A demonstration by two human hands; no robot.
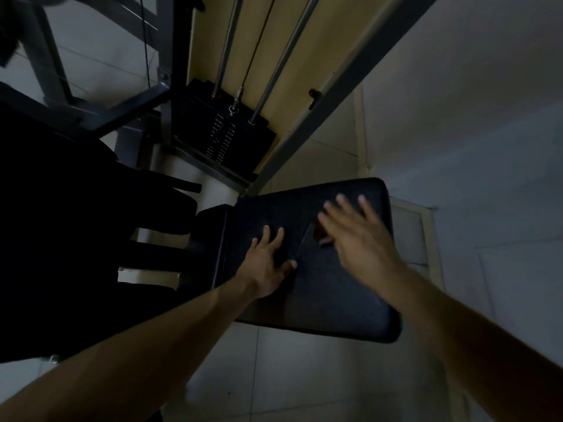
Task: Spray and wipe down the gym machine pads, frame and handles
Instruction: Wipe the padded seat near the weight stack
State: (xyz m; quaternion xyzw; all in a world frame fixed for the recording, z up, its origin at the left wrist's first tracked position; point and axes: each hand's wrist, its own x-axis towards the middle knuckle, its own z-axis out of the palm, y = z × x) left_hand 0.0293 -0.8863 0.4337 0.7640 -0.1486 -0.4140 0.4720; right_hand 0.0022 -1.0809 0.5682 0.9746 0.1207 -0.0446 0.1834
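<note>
At far left we see the grey steel machine frame (pixel 134 108), and right of it the black weight stack (pixel 225 132) under chrome guide rods (pixel 283 62). The black rectangular vinyl seat pad (pixel 335 293) lies near centre. Our left hand (pixel 268 263) rests flat on it, fingers straight, gripping nothing. Our right hand (pixel 356 236), blurred, spreads wide open over the pad; whether it touches, we cannot tell.
</note>
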